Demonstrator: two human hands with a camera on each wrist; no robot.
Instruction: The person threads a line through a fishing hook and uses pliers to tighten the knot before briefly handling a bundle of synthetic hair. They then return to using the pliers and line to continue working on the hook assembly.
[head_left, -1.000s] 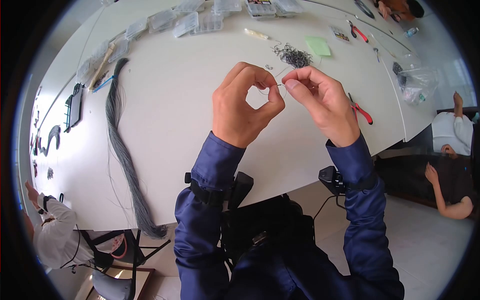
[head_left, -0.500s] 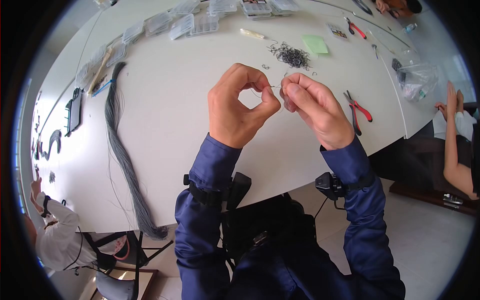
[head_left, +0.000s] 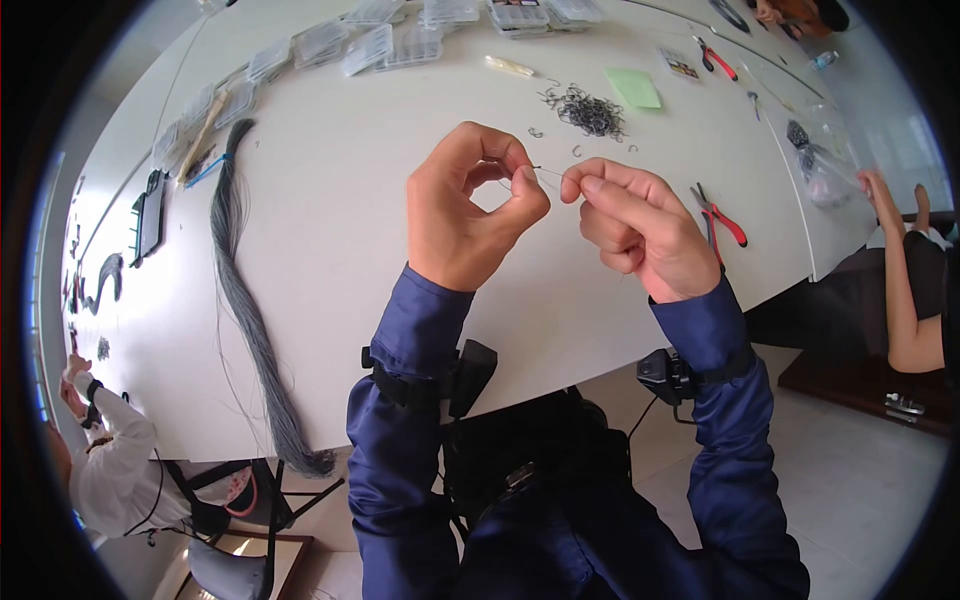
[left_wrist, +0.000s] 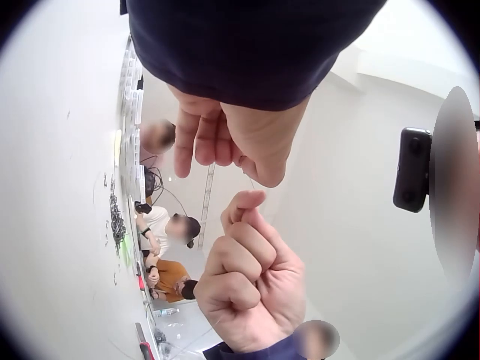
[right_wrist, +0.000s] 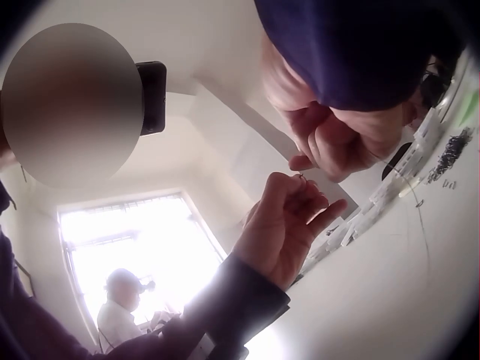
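Pinching tight here: the left hand (head_left: 470, 215) has thumb and forefinger tips pressed into a ring, the other fingers curled, nipping a fine thread (head_left: 552, 172) and perhaps a tiny dark piece too small to identify. Just right of those fingertips, the right hand (head_left: 640, 225) pinches the same thread between thumb and outstretched forefinger, its remaining fingers folded into the palm. The thread spans the short gap between the two pinches, off the table (head_left: 380, 200). It looks like a threading or knotting step midway. The next move, I'd judge, calls for steady tension and a delicate fingertip feed. Beyond the fingertips lies a heap of small dark metal pieces (head_left: 590, 110), with red pliers (head_left: 722, 222) beside the right knuckles.
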